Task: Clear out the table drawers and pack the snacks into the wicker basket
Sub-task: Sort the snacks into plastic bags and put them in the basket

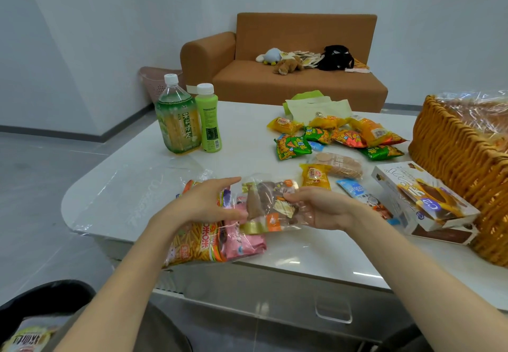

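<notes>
My right hand (321, 208) grips a clear bag of brown and orange snacks (270, 203) just above the white table's (143, 186) near edge. My left hand (209, 200) rests flat, fingers apart, on a pile of packets: a yellow stick-snack bag (198, 244) and a pink packet (242, 241). The wicker basket (450, 153) stands at the table's right end with clear plastic inside. Several small green, yellow and orange snack packs (338, 135) lie spread in the table's middle. A white snack box (423, 203) lies against the basket.
Two green drink bottles (189, 120) stand at the table's far left. A pale green bag (316, 107) lies at the far edge. A closed drawer with a clear handle (334, 310) sits below the tabletop. A brown sofa (291, 76) with toys stands behind.
</notes>
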